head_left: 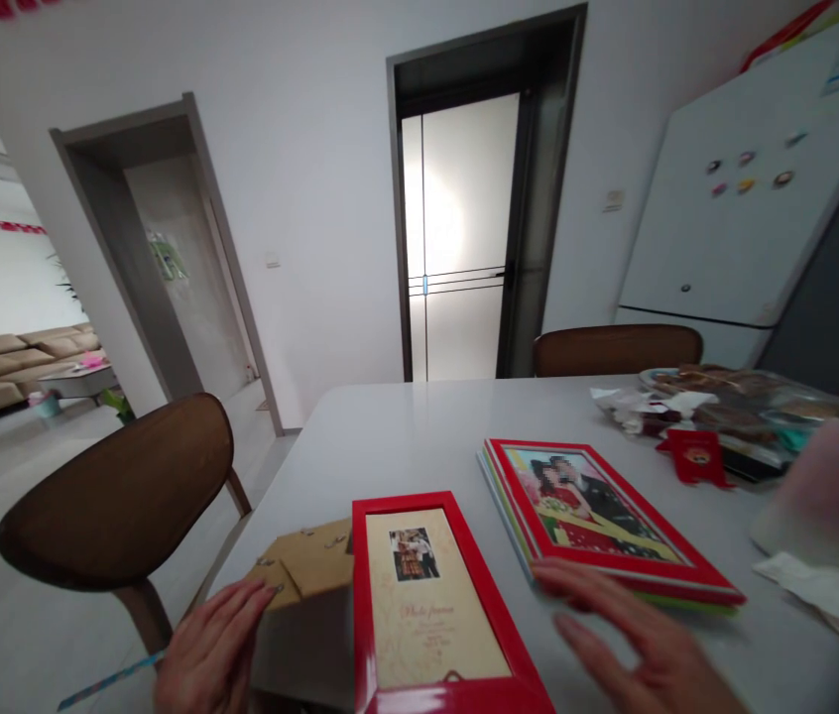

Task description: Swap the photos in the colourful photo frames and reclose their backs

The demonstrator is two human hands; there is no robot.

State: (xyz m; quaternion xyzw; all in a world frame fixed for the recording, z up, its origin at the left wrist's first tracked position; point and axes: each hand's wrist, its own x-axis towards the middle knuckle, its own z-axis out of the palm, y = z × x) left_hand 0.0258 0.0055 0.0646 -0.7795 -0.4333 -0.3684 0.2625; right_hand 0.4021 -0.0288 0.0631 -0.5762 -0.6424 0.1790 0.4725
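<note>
A red photo frame stands near the table's front edge, showing a beige insert with a small picture. Behind its left side is a brown backing board with small metal clips. My left hand has its fingers together at the board's left corner, seeming to grip it. A thin blue patterned strip sticks out beside that hand; I cannot tell whether it is held. My right hand is open, thumb apart from the fingers, at the near edge of a stack of photo frames topped by a red one.
On the table's right side are a red packet, crumpled tissue, plastic-wrapped items, a pinkish container and white paper. Brown chairs stand at the left and far side.
</note>
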